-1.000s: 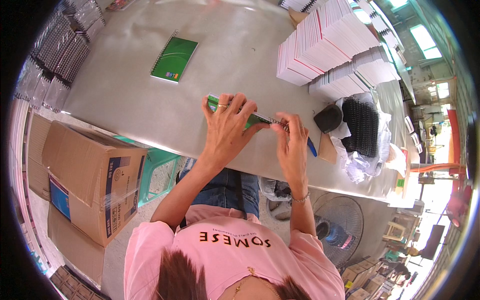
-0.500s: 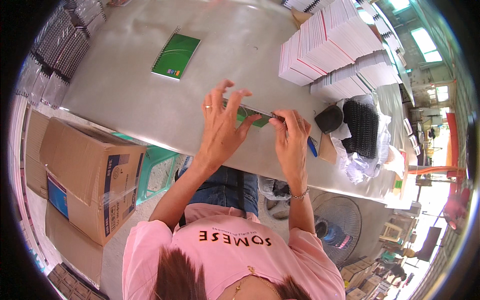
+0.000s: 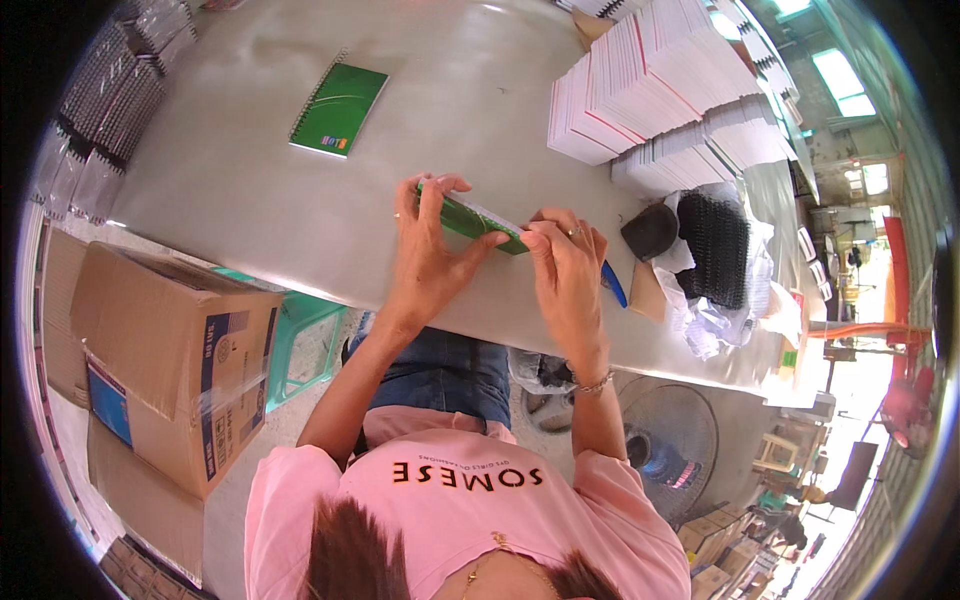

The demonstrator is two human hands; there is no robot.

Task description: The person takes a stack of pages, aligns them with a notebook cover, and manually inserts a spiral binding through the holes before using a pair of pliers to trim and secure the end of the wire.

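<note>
Over the near part of the table, both hands hold a green notebook point(image 3: 465, 218) tilted up, so its cover and pale page edge show as a narrow band. My left hand point(image 3: 420, 250) grips its left end, fingers behind and thumb along the near side. At the right end my right hand point(image 3: 568, 270) pinches the corner between thumb and fingers; any wire there is hidden by the fingers. Farther off to the left lies another green spiral notebook point(image 3: 340, 108), flat on the table. Just right of my right hand is a slim blue tool point(image 3: 613, 285).
Tall stacks of white book blocks point(image 3: 650, 85) stand at the far right. Nearer are black binding coils point(image 3: 715, 245) on crumpled paper and a black rounded object point(image 3: 650, 232). An open cardboard box point(image 3: 150, 340), green stool point(image 3: 305, 340) and fan point(image 3: 665, 440) stand beside the table.
My left fingers, raised and spread before, have closed onto the notebook's left end. The notebook shows more of its green cover now. My right hand keeps its pinch at the right end.
</note>
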